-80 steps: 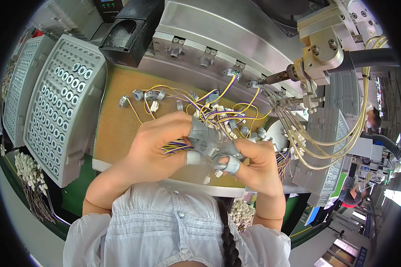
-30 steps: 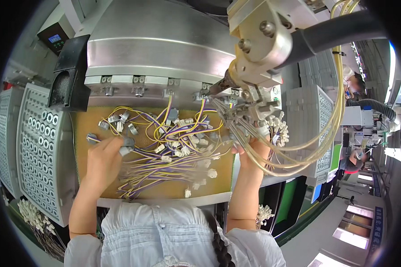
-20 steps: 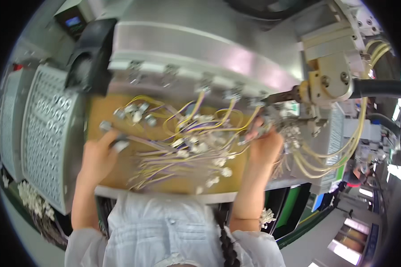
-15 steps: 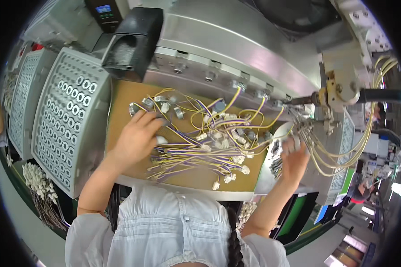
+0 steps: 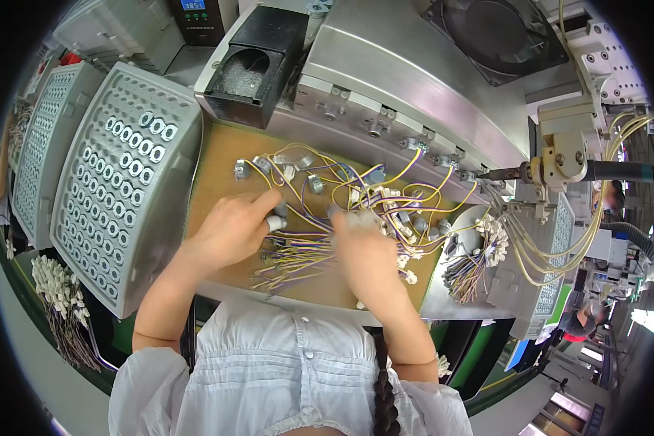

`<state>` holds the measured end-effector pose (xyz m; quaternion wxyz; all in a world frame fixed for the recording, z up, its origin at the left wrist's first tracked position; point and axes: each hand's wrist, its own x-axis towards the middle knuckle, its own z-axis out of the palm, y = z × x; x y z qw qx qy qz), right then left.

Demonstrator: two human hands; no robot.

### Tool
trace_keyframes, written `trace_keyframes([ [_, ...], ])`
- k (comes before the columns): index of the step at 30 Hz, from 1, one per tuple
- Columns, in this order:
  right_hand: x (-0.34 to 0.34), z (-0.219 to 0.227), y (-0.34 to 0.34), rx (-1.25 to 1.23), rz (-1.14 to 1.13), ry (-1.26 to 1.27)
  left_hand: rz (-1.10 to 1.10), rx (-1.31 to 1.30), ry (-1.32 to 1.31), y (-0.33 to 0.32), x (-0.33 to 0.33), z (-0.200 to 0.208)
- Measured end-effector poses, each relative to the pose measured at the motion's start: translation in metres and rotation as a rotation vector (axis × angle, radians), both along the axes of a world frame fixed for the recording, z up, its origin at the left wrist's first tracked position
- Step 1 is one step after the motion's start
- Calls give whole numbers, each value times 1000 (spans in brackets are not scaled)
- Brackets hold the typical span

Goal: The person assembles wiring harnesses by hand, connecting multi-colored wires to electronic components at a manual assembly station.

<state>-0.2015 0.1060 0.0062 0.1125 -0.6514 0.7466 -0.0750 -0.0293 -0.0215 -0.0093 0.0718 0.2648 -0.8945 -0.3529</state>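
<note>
My left hand (image 5: 236,229), with covers on some fingertips, rests over the left part of a brown work mat (image 5: 221,149). Its thumb and fingers are drawn together beside the wires; whatever they hold is hidden. Motion smears my right hand (image 5: 367,254), which hovers over the middle of the mat. Beneath and between the hands lies a bundle of yellow and purple wires (image 5: 294,270). Beyond them are tangled wires with white connectors and small round metal parts, one metal part (image 5: 315,183) near the mat's middle. Several wired parts sit in a metal fixture (image 5: 374,125) at the back.
Left of the mat stands a grey tray (image 5: 87,211) of ring-faced metal parts. A black box (image 5: 265,43) is behind. At right, a soldering iron (image 5: 505,173) points toward the fixture, above a connector bundle (image 5: 472,269) on a metal plate. A fan (image 5: 498,36) sits at the back.
My right hand has moved left from the connector bundle at the right to over the mat's middle. My left hand's fingers have drawn together, nearer to me than the metal parts. The view has shifted slightly.
</note>
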Motion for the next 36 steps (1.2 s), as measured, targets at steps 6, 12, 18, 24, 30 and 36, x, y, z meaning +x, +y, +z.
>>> trace_keyframes([
  [6, -10, 27, 8, -112, -4, -100, 96, -8, 172, 4, 11, -6],
  [12, 0, 29, -11, -173, -4, -161, 293, -555, 170, -38, -5, 13],
  [18, 42, -15, -89, -186, 138, 168, 323, -517, 141, -39, -2, 41],
  [24, 23, -9, -85, -274, 59, -283, 686, -456, -123, -98, 87, 39],
  [30, -8, 32, -70, -9, -28, -914, 534, -778, -540, -162, 158, -17],
  [36, -3, 32, -50, -251, 88, -186, 505, -683, -523, -166, 143, -28],
])
